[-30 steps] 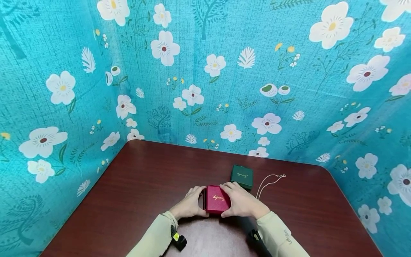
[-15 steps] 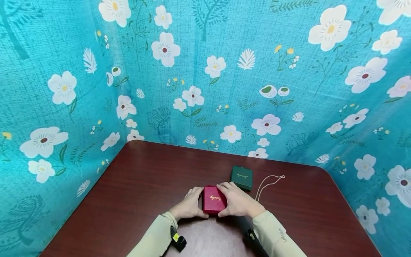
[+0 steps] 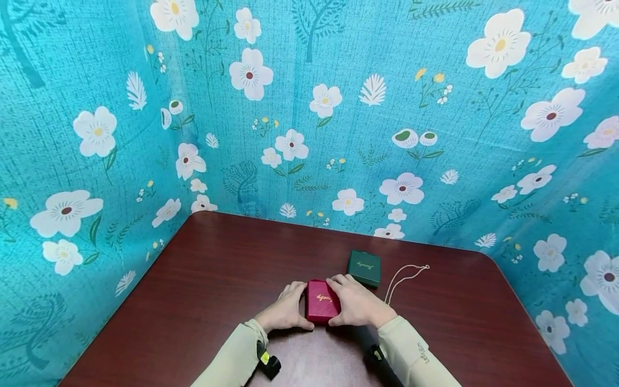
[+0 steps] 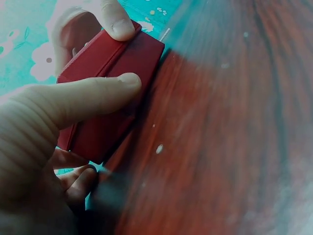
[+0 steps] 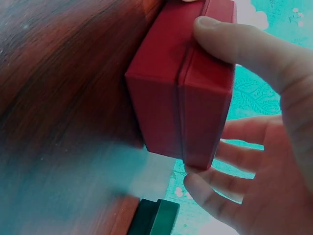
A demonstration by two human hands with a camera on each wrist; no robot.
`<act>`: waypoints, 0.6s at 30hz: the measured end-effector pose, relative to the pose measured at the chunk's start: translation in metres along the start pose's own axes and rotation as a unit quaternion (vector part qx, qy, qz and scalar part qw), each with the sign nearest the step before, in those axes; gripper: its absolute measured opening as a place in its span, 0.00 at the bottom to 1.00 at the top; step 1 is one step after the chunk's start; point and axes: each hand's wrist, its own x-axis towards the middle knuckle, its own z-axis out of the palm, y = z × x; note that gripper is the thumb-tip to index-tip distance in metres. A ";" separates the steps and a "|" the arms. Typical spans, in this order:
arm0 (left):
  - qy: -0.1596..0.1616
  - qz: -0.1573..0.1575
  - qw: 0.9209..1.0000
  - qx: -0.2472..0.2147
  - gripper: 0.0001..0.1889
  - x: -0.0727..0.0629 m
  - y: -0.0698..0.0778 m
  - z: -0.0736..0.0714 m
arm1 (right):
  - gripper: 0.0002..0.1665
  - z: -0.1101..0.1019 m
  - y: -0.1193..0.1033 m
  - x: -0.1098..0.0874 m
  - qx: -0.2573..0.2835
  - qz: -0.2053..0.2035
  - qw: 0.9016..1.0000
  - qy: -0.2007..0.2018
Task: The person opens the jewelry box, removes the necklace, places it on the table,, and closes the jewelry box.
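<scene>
A red jewelry box [image 3: 323, 305] with gold script on its lid is on the table between both hands, its lid seated over the base. From the left side my left hand [image 3: 285, 309] holds the base, thumb at the front and fingers at the back. My right hand [image 3: 360, 302] grips the lid from the right; its thumb presses the lid's front face near the seam in the right wrist view. The left wrist view shows the left thumb [image 4: 105, 98] lying across the front of the box. The palms partly hide the box's sides.
A green jewelry box [image 3: 365, 266] with similar script stands just behind the right hand. To its right lies a thin pale chain necklace [image 3: 426, 267], its near end hidden by the right forearm. Flowered blue cloth [image 3: 290, 177] hangs behind the dark wooden table [image 3: 232, 252].
The right hand and red lid have shifted slightly left, and the dark gap at the lid's left side has closed. In the last half second almost nothing has moved.
</scene>
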 end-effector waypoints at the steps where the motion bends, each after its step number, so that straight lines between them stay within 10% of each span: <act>1: -0.003 -0.002 1.000 -0.002 0.49 0.000 0.000 0.000 | 0.57 0.000 -0.001 0.000 -0.002 0.001 1.000 0.000; 18: -0.011 -0.021 0.997 -0.075 0.56 -0.001 0.001 -0.003 | 0.57 0.002 -0.002 0.000 -0.016 0.004 1.000 0.005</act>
